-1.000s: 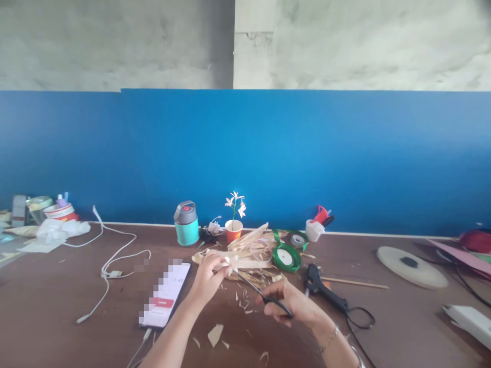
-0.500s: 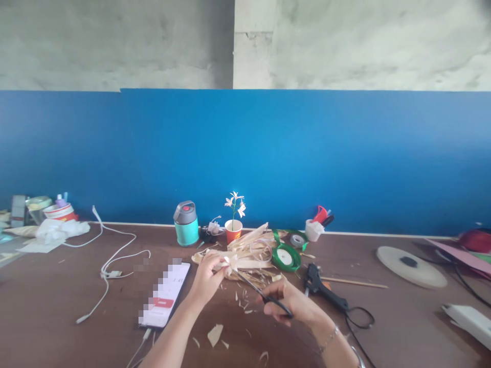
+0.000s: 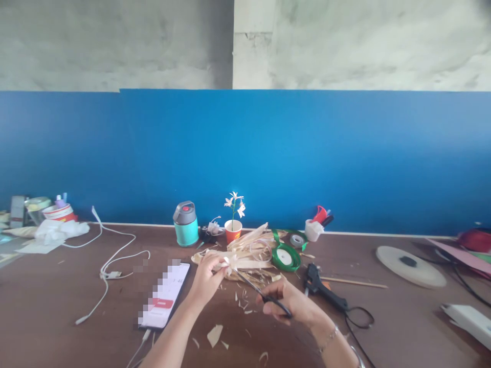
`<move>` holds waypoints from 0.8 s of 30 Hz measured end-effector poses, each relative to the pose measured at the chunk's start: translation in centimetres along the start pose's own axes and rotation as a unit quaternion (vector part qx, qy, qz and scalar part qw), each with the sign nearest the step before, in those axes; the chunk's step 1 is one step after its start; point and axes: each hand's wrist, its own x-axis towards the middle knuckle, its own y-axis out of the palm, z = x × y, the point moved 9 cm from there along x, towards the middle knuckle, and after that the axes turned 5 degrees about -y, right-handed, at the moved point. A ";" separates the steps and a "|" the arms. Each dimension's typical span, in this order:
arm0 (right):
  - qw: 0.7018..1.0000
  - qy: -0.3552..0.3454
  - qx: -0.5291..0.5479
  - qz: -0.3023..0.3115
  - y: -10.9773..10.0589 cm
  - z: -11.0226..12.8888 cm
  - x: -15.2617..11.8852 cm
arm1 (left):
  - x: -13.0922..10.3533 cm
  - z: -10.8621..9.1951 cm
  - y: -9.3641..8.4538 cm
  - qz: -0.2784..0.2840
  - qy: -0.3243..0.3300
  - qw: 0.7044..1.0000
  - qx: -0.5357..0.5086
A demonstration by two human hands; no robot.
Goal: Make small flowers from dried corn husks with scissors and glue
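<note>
My left hand (image 3: 207, 278) pinches a small cream husk flower (image 3: 231, 263) above the brown table (image 3: 57, 301). My right hand (image 3: 293, 302) grips black scissors (image 3: 258, 291), whose blades point up-left and meet the flower's base. A pile of pale husk strips (image 3: 251, 250) lies just behind the flower. Cream trimmings (image 3: 215, 335) are scattered on the table below my hands.
A phone (image 3: 164, 295) lies left of my hands, with white cables (image 3: 111, 260) beyond it. A black glue gun (image 3: 320, 286), a green ribbon spool (image 3: 286, 257), a teal jar (image 3: 185, 224) and a red cup with a flower (image 3: 233, 230) stand nearby. A round disc (image 3: 410, 266) lies far right.
</note>
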 end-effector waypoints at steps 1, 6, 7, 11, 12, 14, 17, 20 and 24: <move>1.000 0.001 -0.002 -0.003 0.0 0.0 0.0 | 0.0 0.0 0.0 0.001 0.000 1.000 0.001; 1.000 0.006 0.001 -0.004 0.0 0.0 0.1 | 0.0 0.1 0.1 0.004 0.002 1.000 -0.002; 1.000 0.006 0.002 -0.005 0.0 0.0 0.1 | 0.0 0.1 0.0 0.003 0.002 1.000 -0.002; 1.000 0.004 0.001 -0.008 -0.2 -0.2 0.1 | 0.0 0.1 -0.1 -0.005 0.003 1.000 -0.003; 1.000 0.003 0.000 -0.008 -0.2 -0.2 0.1 | 0.0 0.0 -0.1 -0.005 0.003 1.000 -0.003; 1.000 0.003 -0.005 -0.008 -0.1 0.0 0.0 | 0.0 0.0 -0.1 -0.005 0.001 1.000 -0.002; 1.000 0.010 -0.010 -0.019 -0.2 0.1 0.0 | 0.0 0.0 -0.1 -0.002 -0.003 1.000 -0.001; 0.999 0.027 -0.017 -0.019 -0.3 -0.3 -0.1 | 0.0 0.0 -0.1 -0.003 -0.001 1.000 -0.001; 0.998 0.053 -0.029 -0.008 -0.5 -1.3 -0.2 | 0.0 0.2 -0.3 -0.010 -0.006 1.000 0.003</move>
